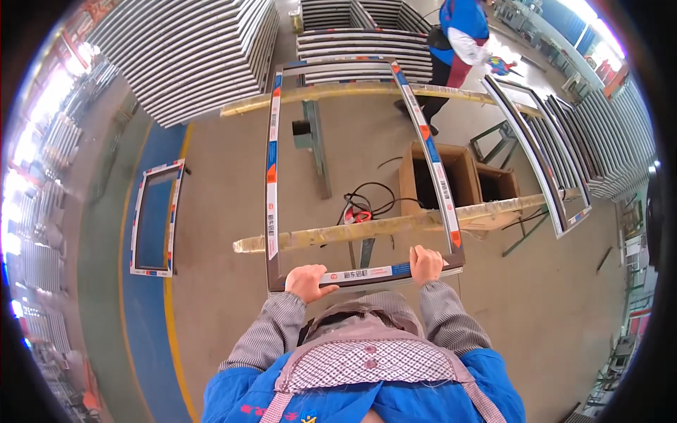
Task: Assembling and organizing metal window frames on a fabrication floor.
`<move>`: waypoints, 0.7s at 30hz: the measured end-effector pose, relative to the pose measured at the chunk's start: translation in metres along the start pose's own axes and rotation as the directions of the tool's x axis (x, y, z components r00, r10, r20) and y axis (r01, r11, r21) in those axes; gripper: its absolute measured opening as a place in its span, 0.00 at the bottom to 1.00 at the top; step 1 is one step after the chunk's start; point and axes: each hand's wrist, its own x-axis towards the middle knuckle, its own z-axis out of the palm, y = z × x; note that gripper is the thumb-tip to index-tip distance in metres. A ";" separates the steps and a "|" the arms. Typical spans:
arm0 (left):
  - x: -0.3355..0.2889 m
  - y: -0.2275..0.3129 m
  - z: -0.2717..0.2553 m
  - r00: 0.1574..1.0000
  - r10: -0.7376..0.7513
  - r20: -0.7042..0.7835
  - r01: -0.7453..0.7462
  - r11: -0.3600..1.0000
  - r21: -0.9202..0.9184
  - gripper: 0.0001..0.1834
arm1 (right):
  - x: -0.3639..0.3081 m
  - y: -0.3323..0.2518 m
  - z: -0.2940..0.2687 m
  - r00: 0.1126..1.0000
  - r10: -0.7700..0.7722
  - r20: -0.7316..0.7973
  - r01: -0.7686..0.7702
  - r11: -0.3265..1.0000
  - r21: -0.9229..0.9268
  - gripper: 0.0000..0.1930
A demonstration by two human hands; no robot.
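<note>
A large rectangular window frame (273, 190), dark with white, blue and orange protective film on its bars, lies in front of me across two wrapped rails. My left hand (306, 283) is closed on its near bar by the left corner, thumb pointing inward along the bar. Near the right corner, my right hand (426, 265) wraps round the same bar with its fingers curled over the top. The far rail (331, 92) and the near rail (381, 228) are long beams covered in yellowish wrapping, and the frame bridges both.
More frames (525, 151) lean on the rails' right end. Cardboard boxes (451, 149) and a red tool with a black cable (357, 213) sit below. A small frame (134, 233) stands on the left floor. Stacked frames (190, 56) rise far left; a co-worker (458, 39) stands far right.
</note>
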 end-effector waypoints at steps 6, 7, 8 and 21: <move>0.017 -0.005 0.011 0.873 -0.443 -0.203 0.338 0.851 -0.402 0.11 | 0.042 -0.003 0.013 0.990 0.072 0.124 -0.101 0.964 0.245 0.10; 0.023 -0.004 0.010 0.868 -0.459 -0.191 0.356 0.842 -0.407 0.11 | 0.059 -0.001 0.013 0.982 0.063 0.180 -0.117 0.945 0.306 0.09; 0.030 -0.004 0.007 0.827 -0.510 -0.235 0.371 0.811 -0.451 0.10 | 0.075 0.002 0.021 0.978 0.065 0.197 -0.130 0.932 0.339 0.09; 0.059 0.015 0.025 0.695 -0.667 -0.267 0.624 0.745 -0.236 0.05 | 0.165 -0.017 0.239 0.589 -0.145 0.795 -0.074 0.970 0.232 0.21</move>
